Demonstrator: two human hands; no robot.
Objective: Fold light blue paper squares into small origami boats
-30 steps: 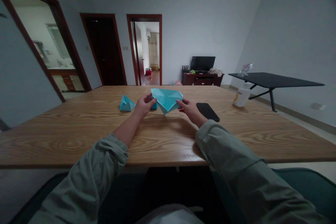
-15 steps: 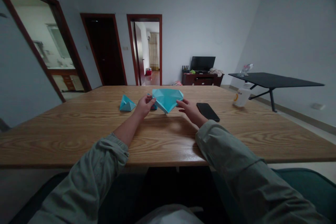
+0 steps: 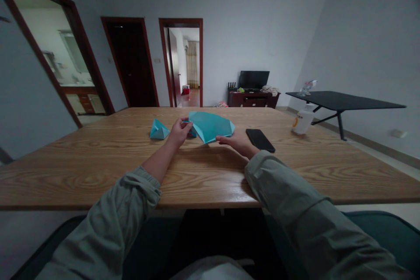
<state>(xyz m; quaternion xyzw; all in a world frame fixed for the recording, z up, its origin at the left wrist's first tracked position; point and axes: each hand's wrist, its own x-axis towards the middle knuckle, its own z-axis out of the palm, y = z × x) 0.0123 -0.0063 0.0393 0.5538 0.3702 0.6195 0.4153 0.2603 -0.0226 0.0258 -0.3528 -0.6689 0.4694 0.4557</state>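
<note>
One small, peaked shape of folded turquoise paper (image 3: pixel 159 129) is sitting at the left on the light, wood-grained bench (image 3: pixel 98 166), its far side hidden from view. Just right of it, the left hand (image 3: pixel 179 133) is pinching the left edge of a larger, creased sheet of turquoise paper (image 3: pixel 212 127) between thumb and fingers; some fingertips are disappearing behind the paper. A darker blue object (image 3: pixel 191 134) is showing between this hand and the sheet, mostly covered and too small to identify. The sheet is spreading between both hands above the middle of the bench, its lower point hanging toward the surface; whether that point is touching is hard to tell. The right hand (image 3: pixel 236 142) is resting its thumb at the sheet's lower right edge, but its other fingers are hiding, so its grip cannot be told. Beside it, a flat black phone (image 3: pixel 260 140) is lying slantwise. Farther right, a white plastic bottle (image 3: pixel 302 121) is standing, its yellow marking too blurred to read.
</note>
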